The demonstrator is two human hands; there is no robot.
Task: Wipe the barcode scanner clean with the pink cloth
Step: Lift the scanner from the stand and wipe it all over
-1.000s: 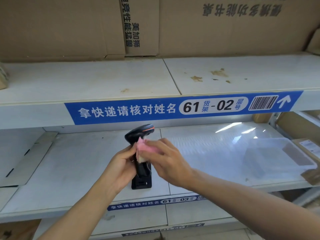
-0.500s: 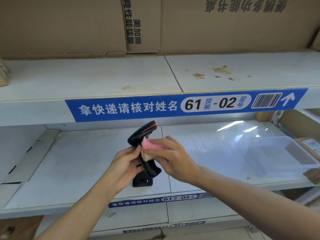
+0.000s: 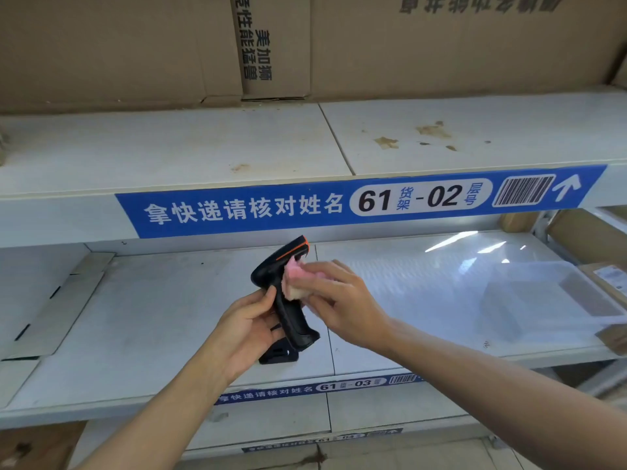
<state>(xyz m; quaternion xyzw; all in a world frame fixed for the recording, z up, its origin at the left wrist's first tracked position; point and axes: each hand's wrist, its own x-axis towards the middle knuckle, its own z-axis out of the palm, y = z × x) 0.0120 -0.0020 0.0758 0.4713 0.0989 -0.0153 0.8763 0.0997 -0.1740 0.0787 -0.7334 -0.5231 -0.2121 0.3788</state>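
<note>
Scanner point(image 3: 288, 300) gripped by left hand point(image 3: 244, 330) fingers; right hand point(image 3: 342, 300) fingers pinch pink cloth point(image 3: 298, 283) against it.

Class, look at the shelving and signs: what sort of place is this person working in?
Probably a parcel pick-up depot or stockroom: numbered blue shelf label with a barcode, cardboard boxes above, and a barcode scanner.

A blue shelf label point(image 3: 359, 201) reads 61-02; cardboard boxes point(image 3: 441, 45) stand above, and a clear plastic tray point(image 3: 549, 300) lies right.
</note>
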